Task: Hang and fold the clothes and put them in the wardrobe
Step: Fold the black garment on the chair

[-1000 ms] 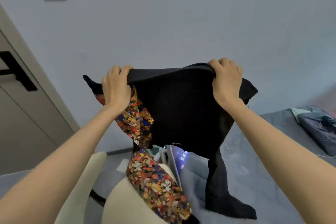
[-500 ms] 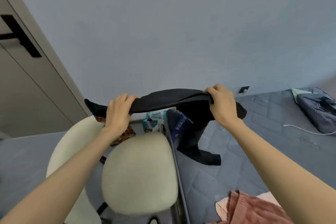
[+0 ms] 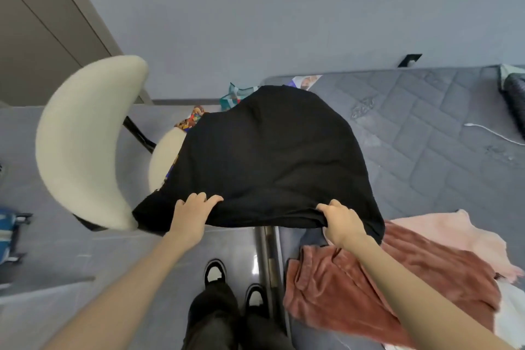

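Black garment edge in left hand, right hand

A plain pale grey wall is seen ahead, with a taupe panelled door set at its left and a black socket low at the right. A cream chair with a curved back is placed on the grey floor, just beside a grey quilted mattress.

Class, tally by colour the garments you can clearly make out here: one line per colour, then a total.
Black garment: 1
Multicoloured patterned garment: 1
Rust-red garment: 1
Pale pink garment: 1
Total: 4
White item and dark grey item at the right edge: too unclear to count.
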The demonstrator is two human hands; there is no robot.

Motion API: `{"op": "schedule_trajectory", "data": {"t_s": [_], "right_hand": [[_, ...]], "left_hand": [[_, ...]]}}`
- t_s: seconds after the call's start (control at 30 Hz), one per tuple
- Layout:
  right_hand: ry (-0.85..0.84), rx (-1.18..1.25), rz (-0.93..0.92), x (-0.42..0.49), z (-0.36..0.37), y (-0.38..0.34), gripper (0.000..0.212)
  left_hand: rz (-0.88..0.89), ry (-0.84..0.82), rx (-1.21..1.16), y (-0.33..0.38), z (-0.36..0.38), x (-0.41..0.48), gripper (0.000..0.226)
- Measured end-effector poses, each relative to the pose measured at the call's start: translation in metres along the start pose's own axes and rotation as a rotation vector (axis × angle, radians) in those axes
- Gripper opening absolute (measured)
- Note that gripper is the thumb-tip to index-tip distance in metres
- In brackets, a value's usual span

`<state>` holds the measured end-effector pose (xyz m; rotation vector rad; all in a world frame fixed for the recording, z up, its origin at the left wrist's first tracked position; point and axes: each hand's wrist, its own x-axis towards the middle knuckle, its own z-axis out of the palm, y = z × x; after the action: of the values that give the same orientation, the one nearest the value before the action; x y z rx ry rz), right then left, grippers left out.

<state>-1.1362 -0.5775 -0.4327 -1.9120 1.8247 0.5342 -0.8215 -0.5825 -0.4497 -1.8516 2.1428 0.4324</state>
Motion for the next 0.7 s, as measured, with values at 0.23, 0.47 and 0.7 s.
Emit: {"op": "schedule_trajectory", "data": {"t_s": [0.23, 0.47, 0.7], "right_hand": [[-0.179, -0.054, 0.021, -0.007, 0.085, -0.005, 0.060], [-0.424, -0.076, 0.005, -0.016, 0.132, 0.000, 0.058], [-0.390, 0.259, 0.109, -0.005, 0.105, -0.005, 0.040]], "left_hand": [[-0.076, -0.171, 0.002, -0.001, 0.086, -0.024, 0.089], [-0.081, -0.352, 0.038, 0.011, 0.134, -0.045, 0.093], [-0.099, -0.320, -0.218, 0.018, 0.101, -0.028, 0.074]]}}
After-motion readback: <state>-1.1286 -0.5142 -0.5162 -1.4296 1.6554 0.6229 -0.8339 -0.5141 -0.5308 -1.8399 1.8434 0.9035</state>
